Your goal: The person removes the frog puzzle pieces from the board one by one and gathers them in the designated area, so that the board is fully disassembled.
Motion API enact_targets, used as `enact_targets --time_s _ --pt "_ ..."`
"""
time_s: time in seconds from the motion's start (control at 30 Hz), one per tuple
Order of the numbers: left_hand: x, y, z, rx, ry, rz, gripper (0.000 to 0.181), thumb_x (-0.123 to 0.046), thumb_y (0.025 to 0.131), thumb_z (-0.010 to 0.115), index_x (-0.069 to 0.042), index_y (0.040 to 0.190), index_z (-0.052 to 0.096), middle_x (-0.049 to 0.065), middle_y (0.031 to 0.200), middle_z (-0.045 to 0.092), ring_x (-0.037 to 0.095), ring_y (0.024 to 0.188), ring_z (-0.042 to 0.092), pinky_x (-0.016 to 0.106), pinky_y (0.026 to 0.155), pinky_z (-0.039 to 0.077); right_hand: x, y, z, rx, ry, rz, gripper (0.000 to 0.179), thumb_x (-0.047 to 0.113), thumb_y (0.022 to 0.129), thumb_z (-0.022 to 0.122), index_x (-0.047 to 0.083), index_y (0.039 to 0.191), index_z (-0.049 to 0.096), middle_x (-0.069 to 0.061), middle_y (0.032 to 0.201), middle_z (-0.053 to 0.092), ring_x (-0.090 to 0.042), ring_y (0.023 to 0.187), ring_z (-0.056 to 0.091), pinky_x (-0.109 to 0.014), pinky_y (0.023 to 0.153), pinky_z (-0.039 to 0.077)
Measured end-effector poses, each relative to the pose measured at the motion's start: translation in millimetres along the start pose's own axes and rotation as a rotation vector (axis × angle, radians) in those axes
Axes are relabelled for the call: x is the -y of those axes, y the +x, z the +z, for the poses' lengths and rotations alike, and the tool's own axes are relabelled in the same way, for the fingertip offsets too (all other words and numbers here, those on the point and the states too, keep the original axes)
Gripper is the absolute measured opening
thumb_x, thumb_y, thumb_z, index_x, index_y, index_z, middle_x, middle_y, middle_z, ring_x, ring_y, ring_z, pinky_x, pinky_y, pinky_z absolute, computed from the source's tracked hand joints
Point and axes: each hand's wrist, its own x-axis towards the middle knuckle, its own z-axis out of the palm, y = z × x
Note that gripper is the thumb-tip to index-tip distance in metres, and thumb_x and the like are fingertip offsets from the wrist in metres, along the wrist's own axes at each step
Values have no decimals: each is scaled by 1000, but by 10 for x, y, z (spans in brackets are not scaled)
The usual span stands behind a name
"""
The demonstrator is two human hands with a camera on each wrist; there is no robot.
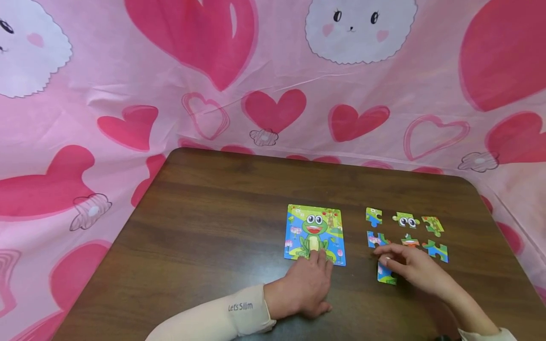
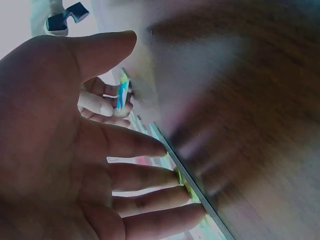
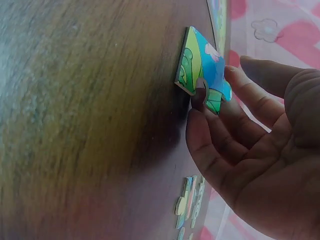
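A square frog picture board (image 1: 298, 222) lies flat at the middle of the table. The fingertips of my left hand (image 1: 304, 286) rest on its near edge, fingers straight and thumb apart, as the left wrist view also shows. To the right, my right hand (image 1: 420, 271) holds a jigsaw piece (image 3: 210, 62) with blue, green and a pink flower on it. That piece looks tilted and raised off the table in the right wrist view. Beyond this hand lie loose jigsaw pieces, among them one with frog eyes (image 1: 406, 220) and one with a red mouth (image 1: 410, 241), partly hidden.
The brown wooden table (image 1: 204, 227) has rounded far corners. A pink heart-patterned cloth (image 1: 273, 61) hangs behind and beside it. Several other pieces lie in rows at the right, including a top left piece (image 1: 373, 216) and a top right piece (image 1: 433, 225).
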Motion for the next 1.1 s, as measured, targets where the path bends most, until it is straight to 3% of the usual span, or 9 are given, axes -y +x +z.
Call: enact_targets --time_s 0.27,0.43,0.77,0.93,1.1 --pt "13 0 5 -4 -16 7 91 -79 85 54 -13 148 46 9 152 48 20 127 51 30 76 54 51 6 -42 -54 -88 5 21 33 102 61 28 119 71 8 116 74 8 101 63 -22 80 53" --pt "13 0 7 -4 -14 4 92 -79 85 54 -14 149 46 9 153 48 20 128 51 30 77 54 55 28 -108 -70 -83 19 21 31 102 61 24 119 71 6 113 75 7 95 63 -22 78 52" --pt "1 21 10 14 -4 5 92 -79 86 53 -14 151 45 8 156 45 21 133 50 26 80 56 164 182 -222 -55 71 -15 28 25 105 56 9 125 67 -6 108 75 -12 89 68 -23 75 56" --pt "-9 25 6 16 12 3 92 -79 86 52 -15 151 45 8 156 46 22 135 51 24 83 56 226 313 -250 -34 82 4 31 28 105 55 10 128 66 -5 106 75 -12 89 70 -26 75 57" --pt "-27 12 16 11 19 -14 93 -80 85 54 -15 150 46 6 156 44 22 133 51 24 73 56 331 479 -227 6 143 14 34 29 105 55 7 129 65 -9 108 73 -19 90 70 -28 76 57"
